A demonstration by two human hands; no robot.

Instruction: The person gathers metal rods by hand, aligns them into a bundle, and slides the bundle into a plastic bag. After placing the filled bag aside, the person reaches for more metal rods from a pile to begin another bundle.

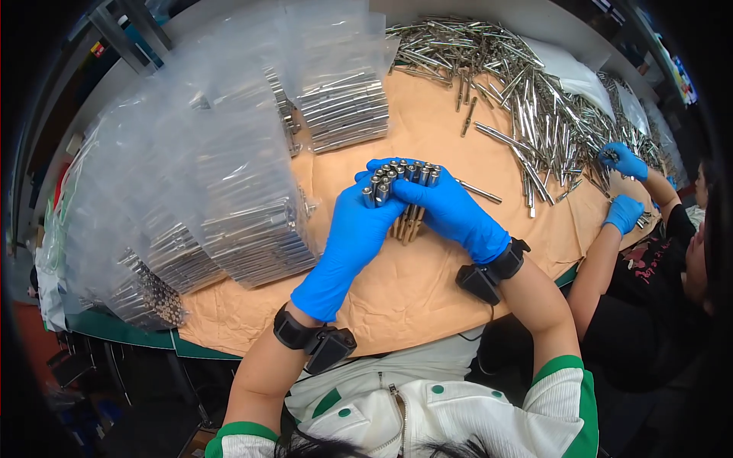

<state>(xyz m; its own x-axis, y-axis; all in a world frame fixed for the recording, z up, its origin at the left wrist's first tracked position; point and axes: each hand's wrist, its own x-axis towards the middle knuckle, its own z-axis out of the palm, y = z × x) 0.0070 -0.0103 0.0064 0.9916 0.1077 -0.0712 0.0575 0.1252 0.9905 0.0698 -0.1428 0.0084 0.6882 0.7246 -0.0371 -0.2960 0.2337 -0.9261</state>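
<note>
Between my two blue-gloved hands is an upright bundle of metal rods (402, 174), their round ends facing up and their lower parts showing beneath. My left hand (357, 220) wraps the bundle's left side. From the right, my right hand (452, 208) closes round it, with the thumb across the front. A single loose metal rod (479, 191) lies on the brown paper (359, 298) just beyond my right hand. Clear plastic bags of stacked rods (248, 221) stand close to my left hand.
More bagged rods (343, 111) stand at the back left. A large heap of loose rods (527, 99) spreads over the far right, with white plastic sheeting (569, 69) on it. At the right, a co-worker's blue-gloved hands (624, 214) handle rods near the paper's edge.
</note>
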